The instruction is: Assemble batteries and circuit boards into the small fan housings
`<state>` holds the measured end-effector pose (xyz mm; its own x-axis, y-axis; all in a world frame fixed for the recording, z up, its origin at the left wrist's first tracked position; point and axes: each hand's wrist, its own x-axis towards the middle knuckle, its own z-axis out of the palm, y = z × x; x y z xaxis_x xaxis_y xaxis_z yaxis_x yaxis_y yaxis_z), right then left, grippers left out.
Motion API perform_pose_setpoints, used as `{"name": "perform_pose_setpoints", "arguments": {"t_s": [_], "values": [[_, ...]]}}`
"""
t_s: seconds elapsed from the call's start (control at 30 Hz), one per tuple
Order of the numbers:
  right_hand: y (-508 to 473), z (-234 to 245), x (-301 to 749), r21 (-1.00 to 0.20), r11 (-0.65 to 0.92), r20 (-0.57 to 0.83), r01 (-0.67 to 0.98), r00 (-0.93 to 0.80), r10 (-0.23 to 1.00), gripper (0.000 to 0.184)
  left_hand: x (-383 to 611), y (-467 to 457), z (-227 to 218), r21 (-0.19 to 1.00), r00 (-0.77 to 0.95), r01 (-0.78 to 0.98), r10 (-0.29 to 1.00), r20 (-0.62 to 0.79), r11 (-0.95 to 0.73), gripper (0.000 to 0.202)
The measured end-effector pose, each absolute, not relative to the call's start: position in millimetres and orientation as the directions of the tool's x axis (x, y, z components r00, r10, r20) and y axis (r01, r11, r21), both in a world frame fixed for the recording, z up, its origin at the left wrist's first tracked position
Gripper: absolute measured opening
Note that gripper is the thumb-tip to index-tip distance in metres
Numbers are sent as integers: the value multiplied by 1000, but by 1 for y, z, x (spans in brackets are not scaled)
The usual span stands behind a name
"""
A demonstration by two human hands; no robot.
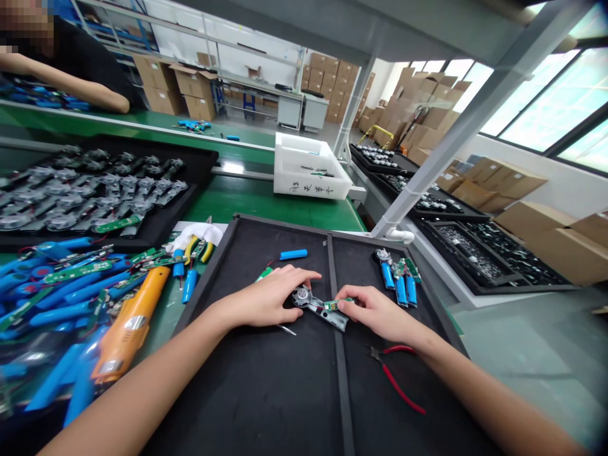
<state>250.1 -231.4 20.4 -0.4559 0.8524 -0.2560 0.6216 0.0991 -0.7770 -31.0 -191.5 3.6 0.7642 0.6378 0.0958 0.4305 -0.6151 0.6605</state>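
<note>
On a black divided tray (289, 392) lies a grey plastic housing (336, 318) with a round metallic part at its far-left end. My left hand (268, 296) grips that round end between thumb and fingers. Over the housing's other end, my right hand (373, 311) pinches a small green circuit board (331, 305); its fingers cover part of the board. Close to the left hand are a blue cylindrical battery (293, 254), another green board (265, 273) and a thin metal tool (287, 330). Red-handled cutters (396, 373) lie spread below my right hand.
Batteries with boards (401, 288) sit at the tray's right. Left of it are an orange electric screwdriver (133, 323), yellow-handled pliers (199, 249) and piled blue batteries (71, 291). A white bin (308, 183) stands behind; a slanted post (427, 158) rises right. Another person's arm (80, 85) is far left.
</note>
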Motion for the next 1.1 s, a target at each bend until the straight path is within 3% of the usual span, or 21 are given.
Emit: {"name": "perform_pose_setpoints", "arguments": {"t_s": [0.3,0.37,0.43,0.53,0.73,0.87,0.97,1.1], "values": [[-235,27,243,-728,210,-153,652,-453,878,23,-29,-197,9,651,753,424,645,133,-629,71],[-237,30,239,-711,242,-110,660,-444,889,17,-23,-202,14,650,699,426,685,206,-630,59],[-240,35,233,-700,288,-56,653,-453,890,28,-13,-207,17,662,638,408,715,287,-629,40],[-243,40,224,-712,356,28,605,-482,876,38,1,-212,15,698,602,326,709,366,-638,29],[-239,40,215,-791,293,60,538,-409,911,47,8,-209,7,821,519,213,774,364,-529,32],[-230,34,220,-709,301,84,638,-347,934,20,7,-212,9,805,519,213,762,387,-554,29],[-226,30,224,-686,336,98,645,-377,921,34,8,-214,10,784,510,232,758,407,-576,30],[-228,29,225,-740,372,157,560,-395,905,29,8,-214,13,771,480,255,769,422,-583,31]]}}
